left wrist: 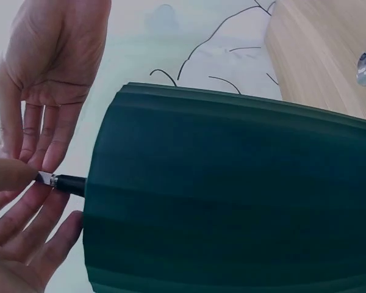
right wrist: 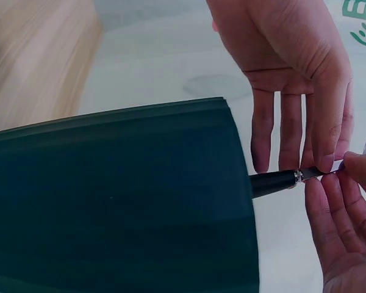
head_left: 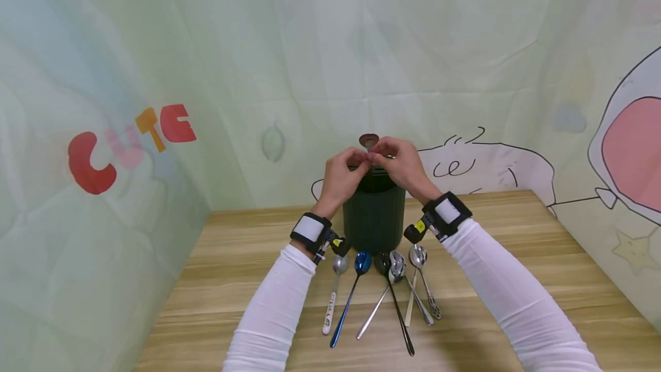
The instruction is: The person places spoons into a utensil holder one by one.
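Observation:
Both hands meet above the mouth of a dark green ribbed container (head_left: 374,217). Between their fingertips is a spoon, its bowl (head_left: 369,141) upward and its black handle (left wrist: 70,184) pointing down into the container. My left hand (head_left: 341,179) pinches the spoon's metal neck (left wrist: 46,177) between thumb and fingers. From the other side, my right hand (head_left: 405,166) pinches the same neck close to the left fingertips. The lower end of the handle is hidden inside the container.
In front of the container, several spoons lie with bowls toward it: a white-handled spoon (head_left: 331,303), a blue spoon (head_left: 347,303), a black spoon (head_left: 397,309), an ornate silver spoon (head_left: 428,286) and crossed silver ones. A printed cloth (head_left: 320,62) hangs behind the wooden table (head_left: 248,257).

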The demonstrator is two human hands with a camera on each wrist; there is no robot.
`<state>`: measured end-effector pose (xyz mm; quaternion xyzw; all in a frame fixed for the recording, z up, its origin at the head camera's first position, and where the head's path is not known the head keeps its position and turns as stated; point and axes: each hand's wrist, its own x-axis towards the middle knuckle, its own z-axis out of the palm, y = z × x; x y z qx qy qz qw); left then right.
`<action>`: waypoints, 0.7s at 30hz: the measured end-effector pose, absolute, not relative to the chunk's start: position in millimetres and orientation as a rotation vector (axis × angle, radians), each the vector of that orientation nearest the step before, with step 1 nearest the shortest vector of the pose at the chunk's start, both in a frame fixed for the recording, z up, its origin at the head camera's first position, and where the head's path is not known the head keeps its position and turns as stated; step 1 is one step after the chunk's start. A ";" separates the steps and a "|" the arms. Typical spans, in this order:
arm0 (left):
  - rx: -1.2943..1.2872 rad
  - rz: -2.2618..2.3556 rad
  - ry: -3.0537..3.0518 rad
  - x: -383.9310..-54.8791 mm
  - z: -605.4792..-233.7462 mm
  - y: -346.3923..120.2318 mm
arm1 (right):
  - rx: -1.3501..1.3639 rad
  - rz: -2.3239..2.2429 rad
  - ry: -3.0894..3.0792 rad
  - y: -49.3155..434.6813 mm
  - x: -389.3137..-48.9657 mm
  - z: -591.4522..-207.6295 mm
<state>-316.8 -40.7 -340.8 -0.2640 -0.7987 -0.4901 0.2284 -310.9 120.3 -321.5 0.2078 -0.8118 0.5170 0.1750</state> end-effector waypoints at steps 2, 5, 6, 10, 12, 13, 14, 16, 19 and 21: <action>-0.725 -1.337 -2.206 -317.5 -341.6 -40.9 | 0.578 1.447 -2.318 119.8 -311.0 -322.9; -0.720 -1.325 -2.227 -318.4 -343.8 -41.2 | 0.571 1.416 -2.334 119.1 -311.1 -325.9; -0.719 -1.322 -2.234 -318.8 -344.7 -41.5 | 0.570 1.403 -2.339 118.7 -311.4 -327.1; -0.713 -1.294 -2.264 -320.3 -348.9 -43.0 | 0.580 1.345 -2.351 117.7 -313.6 -332.9; -0.706 -1.277 -2.280 -320.6 -350.4 -43.8 | 0.590 1.328 -2.359 117.8 -314.4 -335.5; -0.703 -1.269 -2.287 -320.6 -350.9 -44.1 | 0.595 1.324 -2.363 117.8 -314.6 -336.6; -0.699 -1.262 -2.294 -320.6 -351.4 -44.4 | 0.600 1.319 -2.368 117.8 -314.7 -337.6; -0.699 -1.254 -2.302 -320.5 -352.2 -44.8 | 0.601 1.310 -2.382 117.9 -314.9 -339.3; -0.704 -1.240 -2.313 -320.8 -353.7 -45.3 | 0.598 1.284 -2.401 117.8 -315.0 -341.6; -0.710 -1.226 -2.320 -321.2 -355.0 -45.7 | 0.604 1.260 -2.409 118.0 -315.4 -343.3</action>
